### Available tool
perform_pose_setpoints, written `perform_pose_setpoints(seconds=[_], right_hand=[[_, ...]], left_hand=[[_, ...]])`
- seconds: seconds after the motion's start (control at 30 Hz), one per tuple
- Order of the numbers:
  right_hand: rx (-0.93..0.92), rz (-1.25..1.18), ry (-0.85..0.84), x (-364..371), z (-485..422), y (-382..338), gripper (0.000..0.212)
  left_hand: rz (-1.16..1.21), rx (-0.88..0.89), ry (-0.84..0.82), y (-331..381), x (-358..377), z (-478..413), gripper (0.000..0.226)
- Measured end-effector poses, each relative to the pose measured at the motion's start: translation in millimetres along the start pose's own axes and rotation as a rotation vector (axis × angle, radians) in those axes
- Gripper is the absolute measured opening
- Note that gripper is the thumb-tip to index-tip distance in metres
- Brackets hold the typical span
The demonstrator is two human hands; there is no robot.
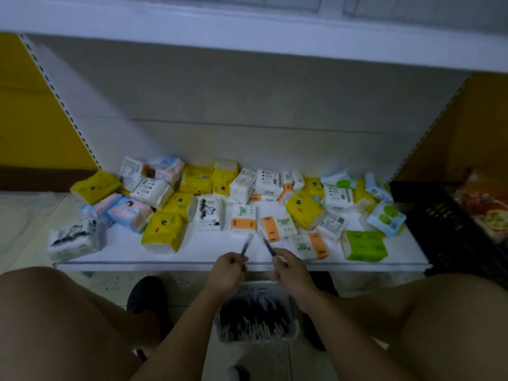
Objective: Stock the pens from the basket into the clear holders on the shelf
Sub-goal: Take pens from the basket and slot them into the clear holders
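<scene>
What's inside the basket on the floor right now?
The basket holds a dense pile of dark pens, filling the part that shows. The left hand and right hand, each gripping one pen, and the forearms cover its far corners. The pile hides the bottom.

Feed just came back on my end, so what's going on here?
A person crouches at a low shelf. The left grip holds one pen and the right grip a second pen, both pointing up over the shelf's front edge. The basket of pens sits on the floor between the knees. Tissue packs lie on the shelf; no clear holders show in view.
</scene>
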State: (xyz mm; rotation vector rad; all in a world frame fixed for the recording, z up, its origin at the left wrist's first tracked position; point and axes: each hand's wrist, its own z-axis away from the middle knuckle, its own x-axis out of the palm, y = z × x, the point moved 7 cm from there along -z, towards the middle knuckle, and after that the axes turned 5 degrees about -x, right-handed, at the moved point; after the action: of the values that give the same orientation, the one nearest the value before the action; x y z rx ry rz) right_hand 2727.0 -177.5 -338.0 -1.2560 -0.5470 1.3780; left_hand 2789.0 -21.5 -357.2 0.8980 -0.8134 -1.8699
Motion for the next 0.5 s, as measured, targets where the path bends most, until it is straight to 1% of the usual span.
perform_pose_setpoints(seconds=[0.03, 0.13, 0.27, 0.37, 0.47, 0.5], right_hand=[[-0.004, -0.081, 0.022, -0.9, 1.9, -7.3, 0.018], [-0.051, -0.175, 0.092, -6.6, 5.4, -38.6, 0.021], [-0.102, -0.240, 0.069, -10.5, 6.5, -80.9, 0.016], [-0.227, -0.262, 0.086, -22.4, 11.7, -114.6, 0.015], [-0.399, -0.209, 0.101, -34.7, 22.1, -149.8, 0.024], [-0.446, -0.186, 0.115, -39.2, 27.2, -161.7, 0.024]], left_hand=[[0.019, 0.044, 0.018, 9.8, -1.9, 2.7, 0.025], [0.058, 0.230, 0.065, 43.2, -8.8, 16.1, 0.021], [0.100, 0.431, 0.062, 87.3, -19.5, 37.3, 0.018], [0.139, 0.489, 0.085, 118.8, -30.7, 51.1, 0.017], [0.197, 0.527, 0.136, 148.6, -43.6, 65.0, 0.015], [0.219, 0.555, 0.144, 159.5, -47.8, 71.7, 0.013]])
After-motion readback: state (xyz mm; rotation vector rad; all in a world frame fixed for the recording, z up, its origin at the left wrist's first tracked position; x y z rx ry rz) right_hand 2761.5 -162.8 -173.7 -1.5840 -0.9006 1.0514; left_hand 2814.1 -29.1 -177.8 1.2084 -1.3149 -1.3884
